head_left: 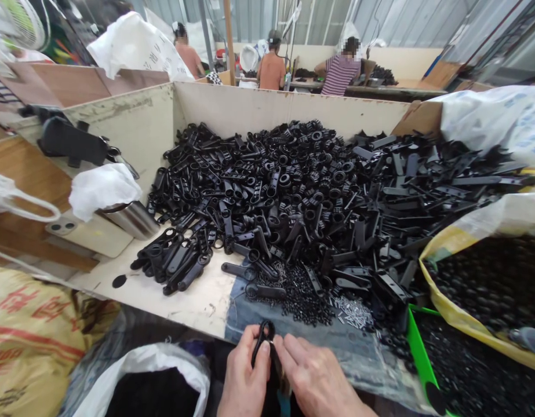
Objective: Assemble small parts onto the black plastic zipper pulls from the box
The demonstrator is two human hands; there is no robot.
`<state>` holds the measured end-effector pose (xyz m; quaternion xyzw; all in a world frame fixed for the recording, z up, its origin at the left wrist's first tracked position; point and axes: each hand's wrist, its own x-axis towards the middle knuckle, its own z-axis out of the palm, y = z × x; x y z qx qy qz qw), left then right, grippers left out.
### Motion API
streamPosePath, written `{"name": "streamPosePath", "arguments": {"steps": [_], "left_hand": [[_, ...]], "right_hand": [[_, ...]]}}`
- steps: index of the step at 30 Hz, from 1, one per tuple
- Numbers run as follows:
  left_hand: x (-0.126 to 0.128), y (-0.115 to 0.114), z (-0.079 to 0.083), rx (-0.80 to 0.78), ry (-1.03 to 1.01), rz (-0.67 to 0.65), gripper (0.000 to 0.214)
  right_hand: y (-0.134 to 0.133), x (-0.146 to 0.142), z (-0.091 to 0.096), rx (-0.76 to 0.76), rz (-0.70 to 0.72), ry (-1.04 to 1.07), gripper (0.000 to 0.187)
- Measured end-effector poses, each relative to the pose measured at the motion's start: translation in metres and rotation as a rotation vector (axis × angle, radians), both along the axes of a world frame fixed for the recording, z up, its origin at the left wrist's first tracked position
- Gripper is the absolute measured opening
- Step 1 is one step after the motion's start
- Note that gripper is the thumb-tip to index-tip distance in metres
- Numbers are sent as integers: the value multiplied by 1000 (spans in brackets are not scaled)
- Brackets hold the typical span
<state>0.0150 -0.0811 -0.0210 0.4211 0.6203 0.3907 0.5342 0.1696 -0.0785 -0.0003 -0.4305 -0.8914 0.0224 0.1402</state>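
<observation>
My left hand and my right hand meet at the bottom middle, at the front edge of the work table. Both are closed on one small black plastic part with a ring at its top, which stands upright between the fingers. Just beyond them lie small black pellets and a little heap of thin metal pins. A large pile of black plastic parts fills the table behind. A tidy group of similar black pieces lies to the left of the pile.
A metal cup under a white cloth and a phone sit at the left. A yellow sack of black pieces and a green bin stand right. A white bag is below left. Three people sit at a far bench.
</observation>
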Motion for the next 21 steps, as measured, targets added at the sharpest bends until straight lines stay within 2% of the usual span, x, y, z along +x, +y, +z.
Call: {"name": "streamPosePath", "arguments": {"steps": [5, 8, 12, 15, 18, 21], "left_hand": [[0, 0, 0, 80, 100, -67, 26], [1, -1, -1, 107, 166, -78, 24], [-8, 6, -1, 126, 246, -84, 24], [-27, 19, 3, 101, 298, 75, 29], [-42, 33, 12, -8, -51, 203, 47], [-41, 38, 21, -131, -374, 212, 56]], "right_hand": [[-9, -30, 0, 6, -198, -92, 18], [-8, -41, 1, -48, -234, -110, 9], [-15, -32, 5, -97, -286, -164, 12], [-23, -9, 20, -122, -295, -99, 13], [-10, 28, 52, -176, -312, 113, 14], [36, 71, 86, -129, -529, 348, 21]]}}
